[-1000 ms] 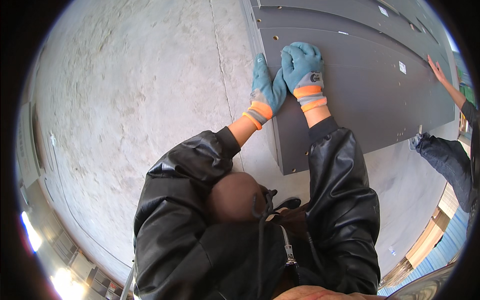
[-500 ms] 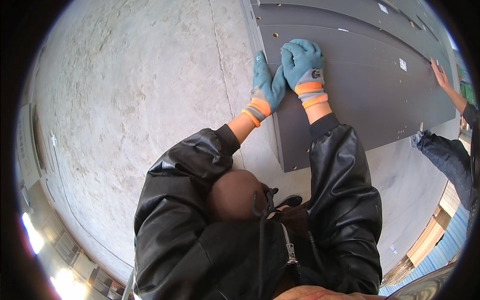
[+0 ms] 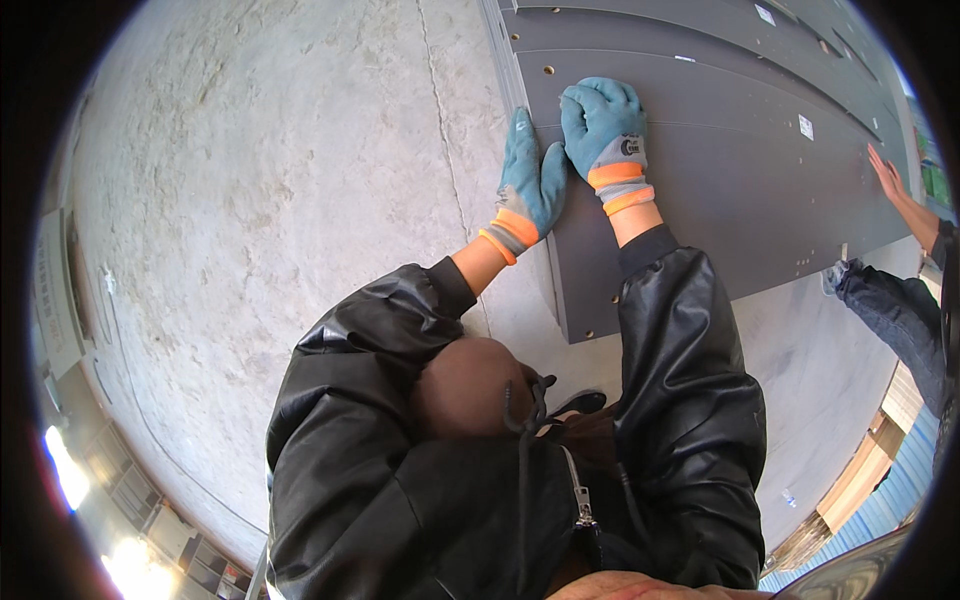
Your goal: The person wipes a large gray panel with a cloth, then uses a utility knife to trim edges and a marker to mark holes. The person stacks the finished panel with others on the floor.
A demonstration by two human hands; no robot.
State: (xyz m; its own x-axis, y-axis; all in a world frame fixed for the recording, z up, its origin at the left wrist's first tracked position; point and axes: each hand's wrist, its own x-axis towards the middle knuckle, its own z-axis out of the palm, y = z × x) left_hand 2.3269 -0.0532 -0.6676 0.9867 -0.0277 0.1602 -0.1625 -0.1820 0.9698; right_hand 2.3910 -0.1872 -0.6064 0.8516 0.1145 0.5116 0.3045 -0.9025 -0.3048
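A stack of dark grey flat panels (image 3: 700,210) with small drilled holes lies to the right of my hands. My left hand (image 3: 532,175), in a teal and grey glove with an orange cuff, is open, its fingers stretched along the stack's left edge. On the top panel close beside it rests my right hand (image 3: 605,125) in a matching glove. Its fingers are curled and closed against the surface; whatever they hold, if anything, is hidden beneath the hand.
Beyond the stack's right end, a co-worker's bare hand (image 3: 888,175) is spread, with a dark trouser leg (image 3: 890,315) below. Cracked concrete floor (image 3: 280,160) stretches to the left. Wooden boards (image 3: 860,465) lie at the lower right.
My left hand has slid slightly toward me and to the left along the panel edge. The co-worker's hand has shifted a little down and to the right. My right hand stays nearly still.
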